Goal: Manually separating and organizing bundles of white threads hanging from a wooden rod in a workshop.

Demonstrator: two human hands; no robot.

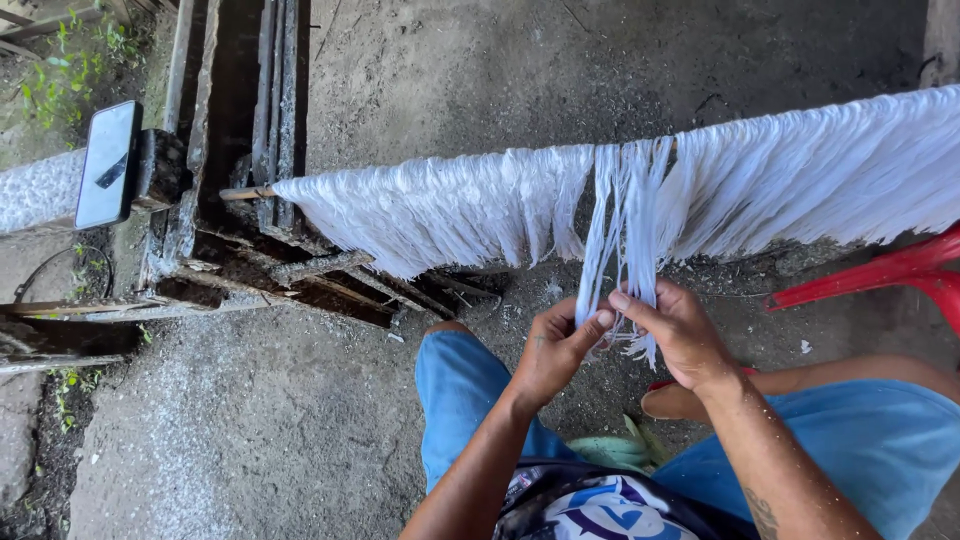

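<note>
A long row of white fibre strands (450, 205) hangs over a thin wooden rod (245, 193) that runs from left to right in front of me. One narrow bunch of strands (620, 230) is pulled down apart from the rest. My left hand (555, 350) pinches this bunch between thumb and fingers. My right hand (680, 335) grips the same bunch just beside it, fingers curled around the loose ends. Both hands sit close together above my knees in blue shorts.
A dark phone (108, 165) stands propped on weathered wooden planks (230, 150) at the left. A red plastic chair (900, 275) shows at the right edge. The ground is bare grey concrete (250, 420). Green weeds (70, 70) grow at the far left.
</note>
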